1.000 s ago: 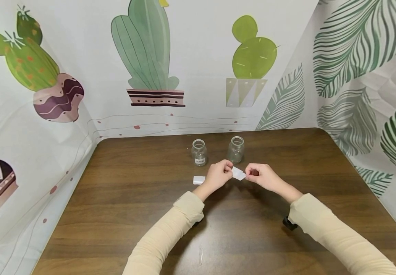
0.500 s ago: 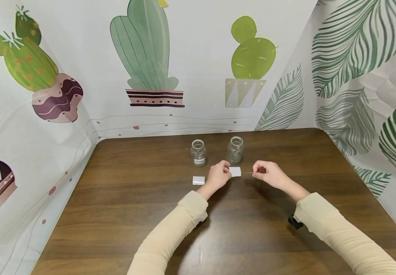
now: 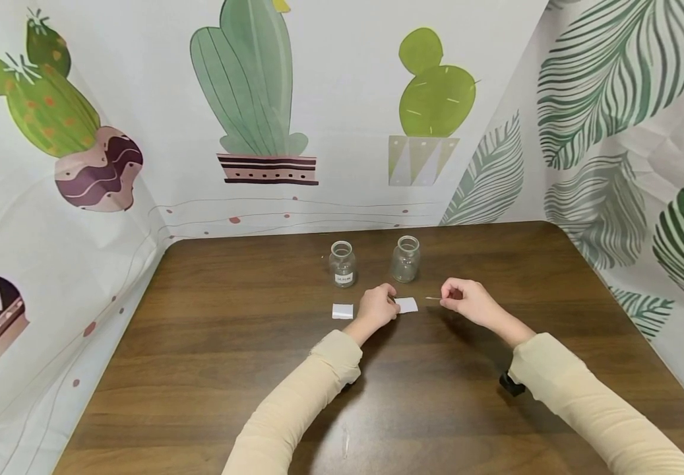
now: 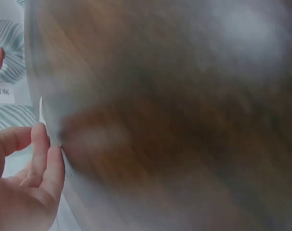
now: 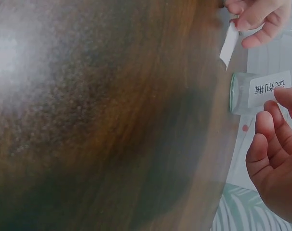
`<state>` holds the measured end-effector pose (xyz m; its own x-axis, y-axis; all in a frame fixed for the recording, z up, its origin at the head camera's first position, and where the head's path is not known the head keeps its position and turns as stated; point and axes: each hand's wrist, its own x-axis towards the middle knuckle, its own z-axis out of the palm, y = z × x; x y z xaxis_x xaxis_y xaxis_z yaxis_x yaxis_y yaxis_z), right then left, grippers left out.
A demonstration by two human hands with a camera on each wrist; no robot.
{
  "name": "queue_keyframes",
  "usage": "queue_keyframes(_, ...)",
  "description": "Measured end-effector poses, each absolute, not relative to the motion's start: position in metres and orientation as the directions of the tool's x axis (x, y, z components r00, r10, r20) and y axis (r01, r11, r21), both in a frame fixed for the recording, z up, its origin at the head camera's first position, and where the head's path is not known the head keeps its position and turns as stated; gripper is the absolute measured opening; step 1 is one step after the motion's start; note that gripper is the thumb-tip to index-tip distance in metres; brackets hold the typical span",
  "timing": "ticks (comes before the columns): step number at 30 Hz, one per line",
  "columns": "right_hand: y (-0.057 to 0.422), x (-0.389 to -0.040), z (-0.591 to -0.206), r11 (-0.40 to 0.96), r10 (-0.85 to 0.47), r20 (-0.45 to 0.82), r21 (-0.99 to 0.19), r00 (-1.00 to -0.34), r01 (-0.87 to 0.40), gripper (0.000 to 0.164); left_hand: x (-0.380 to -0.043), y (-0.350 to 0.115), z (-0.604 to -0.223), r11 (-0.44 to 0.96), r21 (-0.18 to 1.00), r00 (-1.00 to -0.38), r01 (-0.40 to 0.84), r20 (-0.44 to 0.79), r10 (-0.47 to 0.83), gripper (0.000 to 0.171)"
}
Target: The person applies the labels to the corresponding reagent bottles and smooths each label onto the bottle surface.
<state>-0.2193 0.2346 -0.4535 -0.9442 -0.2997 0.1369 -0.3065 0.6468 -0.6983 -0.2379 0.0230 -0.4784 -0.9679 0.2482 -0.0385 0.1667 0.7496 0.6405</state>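
My left hand (image 3: 375, 307) pinches a small white piece of backing paper (image 3: 407, 305) between its thumb and fingers, low over the table in front of the jars. To its right, my right hand (image 3: 467, 302) pinches a small white label (image 5: 266, 90) with printed black characters by its edge. From the head the label shows nearly edge-on, as a thin strip. Behind the hands stands a clear glass jar (image 3: 405, 260) without a label, upright and open at the top. Left of it is a second open glass jar (image 3: 342, 260), bearing a white printed label on its front.
Another small white piece of paper (image 3: 342, 311) lies on the brown wooden table (image 3: 229, 343), left of my left hand. A cloth printed with cacti and leaves (image 3: 353, 99) hangs behind and beside the table.
The label has come away from the backing paper. My right hand has moved right with the label, while my left hand has shifted slightly left and down with the backing paper.
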Motion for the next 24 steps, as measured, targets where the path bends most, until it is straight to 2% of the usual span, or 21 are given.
queue_keyframes(6, 0.234, -0.221, -0.451, 0.655, -0.311, 0.15, -0.682, -0.938, -0.326, 0.017, -0.24, 0.021, -0.472, 0.755, 0.599, -0.953, 0.267, 0.047, 0.3, 0.026)
queue_keyframes(14, 0.225, -0.222, -0.445, 0.666, -0.357, 0.163, -0.646, -0.92, -0.373, 0.018, -0.236, 0.025, -0.454, 0.653, 0.565, -0.847, 0.504, 0.175, 0.502, 0.025)
queue_keyframes(20, 0.218, -0.219, -0.443, 0.678, -0.383, 0.162, -0.619, -0.909, -0.396, 0.018, -0.229, 0.03, -0.447, 0.669, 0.43, -0.791, 0.606, 0.23, 0.568, 0.019)
queue_keyframes(24, 0.215, -0.217, -0.442, 0.672, -0.398, 0.169, -0.615, -0.902, -0.412, 0.018, -0.226, 0.033, -0.449, 0.695, 0.35, -0.778, 0.628, 0.253, 0.575, 0.016)
